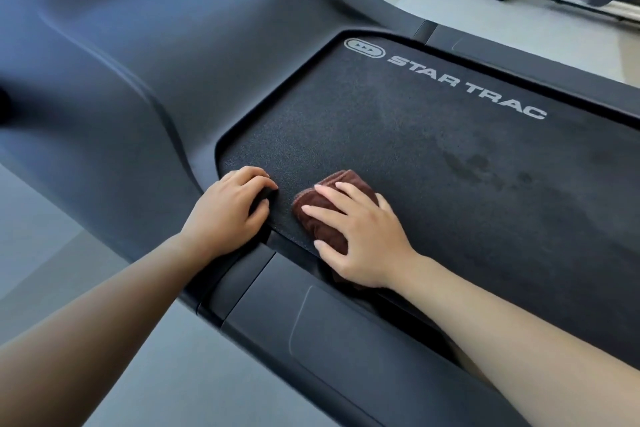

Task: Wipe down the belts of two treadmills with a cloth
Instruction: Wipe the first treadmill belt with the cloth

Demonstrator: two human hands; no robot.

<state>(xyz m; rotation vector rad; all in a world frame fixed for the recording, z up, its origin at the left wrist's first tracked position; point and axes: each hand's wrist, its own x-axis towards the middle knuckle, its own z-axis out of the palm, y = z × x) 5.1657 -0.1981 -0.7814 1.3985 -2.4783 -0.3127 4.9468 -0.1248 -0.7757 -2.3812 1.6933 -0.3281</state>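
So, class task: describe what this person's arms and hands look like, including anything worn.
The left hand and right hand are bare: no gloves, rings, watch or bracelets. The left forearm and right forearm show no sleeves in view. Fingernails look short and unpainted.
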